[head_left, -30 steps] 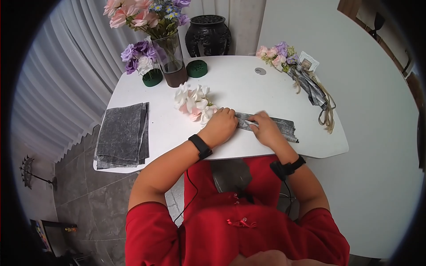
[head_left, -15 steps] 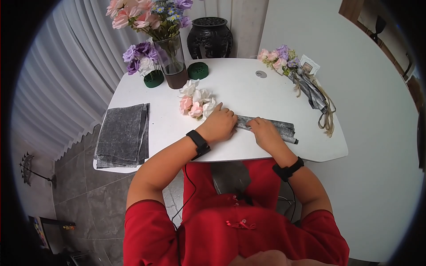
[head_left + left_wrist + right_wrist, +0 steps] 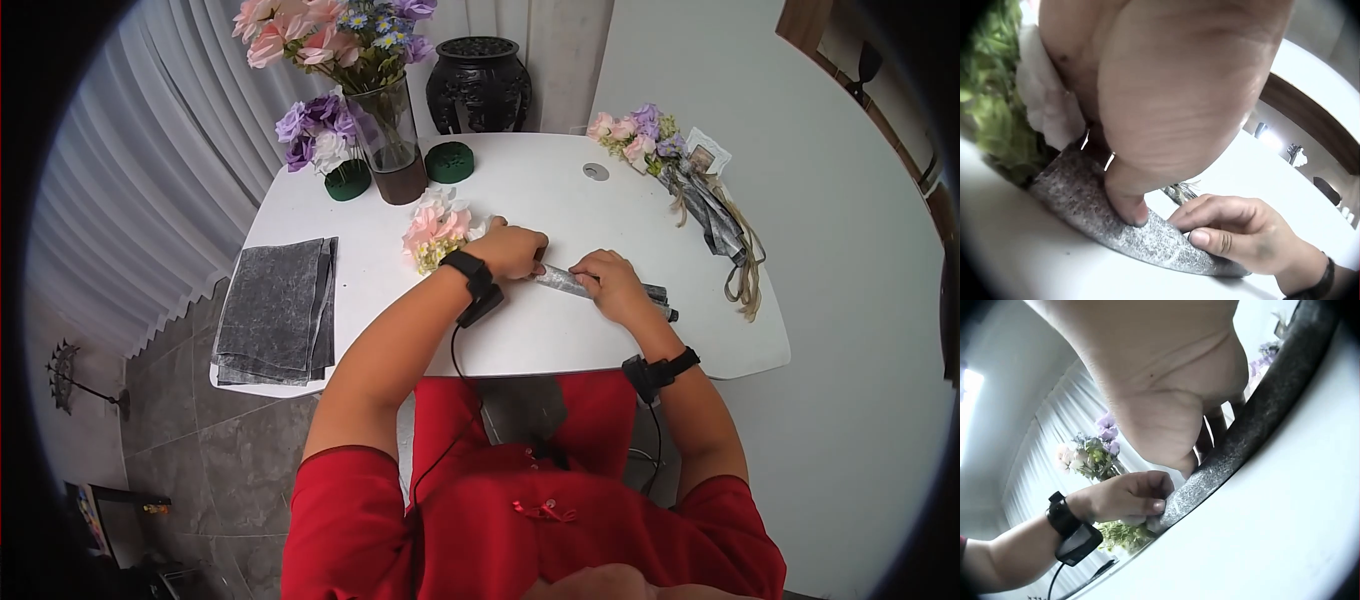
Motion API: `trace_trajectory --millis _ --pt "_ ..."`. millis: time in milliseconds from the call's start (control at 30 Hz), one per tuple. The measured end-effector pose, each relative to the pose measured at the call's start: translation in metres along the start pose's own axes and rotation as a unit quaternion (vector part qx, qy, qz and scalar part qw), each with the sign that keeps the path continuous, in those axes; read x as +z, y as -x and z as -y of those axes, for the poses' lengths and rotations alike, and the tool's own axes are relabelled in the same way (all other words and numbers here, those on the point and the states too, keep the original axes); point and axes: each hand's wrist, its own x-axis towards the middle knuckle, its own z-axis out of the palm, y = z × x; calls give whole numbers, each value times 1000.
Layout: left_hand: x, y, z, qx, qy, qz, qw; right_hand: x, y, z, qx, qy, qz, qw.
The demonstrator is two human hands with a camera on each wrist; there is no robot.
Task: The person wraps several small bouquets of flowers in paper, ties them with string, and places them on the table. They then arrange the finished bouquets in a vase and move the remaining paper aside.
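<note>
Roll of grey wrap (image 3: 563, 281), lying along the table (image 3: 560, 345)
Right hand (image 3: 612, 287), thumb and fingers pinching the roll's middle; left hand (image 3: 515, 252), thumb and fingers gripping its left end, close against a white-and-pink flower bunch (image 3: 437, 230). Off to the left, stack of grey sheets (image 3: 270, 310); farther back on the right, grey-wrapped bouquet (image 3: 703, 203) with pink and purple heads; near the far edge, green disc (image 3: 450, 162) and flower-filled glass vase (image 3: 394, 155); beyond the table, black carved stand (image 3: 478, 90).

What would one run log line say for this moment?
left hand: pinching grey wrapping, flower end | right hand: pinching wrapping farther along | pink-and-white flowers: on table | grey sheets: stacked, left side
</note>
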Motion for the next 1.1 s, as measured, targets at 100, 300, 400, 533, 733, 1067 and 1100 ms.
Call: trace_trajectory --millis 100,300,400,533,733,1067,1100 --pt "2 -7 2 3 -21 -43 999 0 6 5 40 -57 -33 997" --pt "-9 -22 -6 -64 -43 16 997 -2 16 11 21 29 -1 999" --pt "-3 -13 -6 -53 -84 -111 989 0 17 15 15 34 -11 999" --pt "8 14 -26 107 -143 -429 885 1 18 22 39 47 -15 998" --pt "61 61 -41 -87 463 -214 856 6 28 37 124 21 -23 992" --pt "56 50 -30 -148 734 -94 656 35 35 53 247 -177 -17 953" --pt "57 47 -29 -148 743 -100 646 34 35 59 248 -197 -24 948"
